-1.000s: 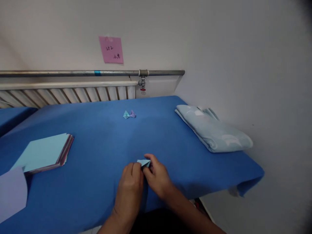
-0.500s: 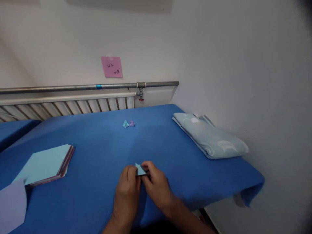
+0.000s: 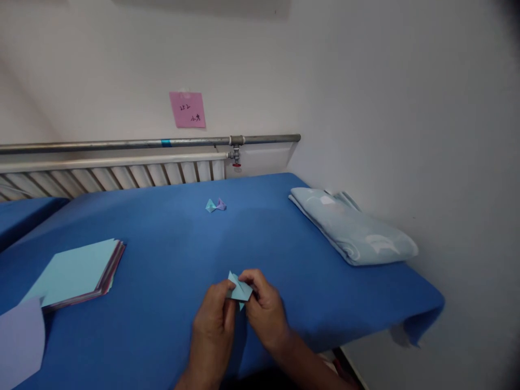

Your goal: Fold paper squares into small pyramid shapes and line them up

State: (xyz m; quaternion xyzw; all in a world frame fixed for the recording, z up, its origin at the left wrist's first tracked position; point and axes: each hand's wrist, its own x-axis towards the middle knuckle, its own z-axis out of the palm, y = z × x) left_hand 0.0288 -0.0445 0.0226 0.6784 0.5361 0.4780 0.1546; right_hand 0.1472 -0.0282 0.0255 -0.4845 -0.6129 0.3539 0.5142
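Between my two hands is a small folded piece of light blue paper, with pointed corners at its top and below. My left hand pinches its left side, the thumb lying on the upper face. On the right side, my right hand grips it between thumb and curled fingers. Parts of the paper are hidden behind the fingers. Farther back on the blue cloth lies a small folded paper shape, one half light blue and the other purple.
To the left sits a stack of coloured paper, light blue on top. A lilac sheet overlaps its near corner. A folded pale blue blanket lies at the right by the wall. Behind run a radiator and a pipe.
The folded paper has been turned and spread, so more of its face and a lower point show. My left thumb now lies across its top. The view has shifted slightly.
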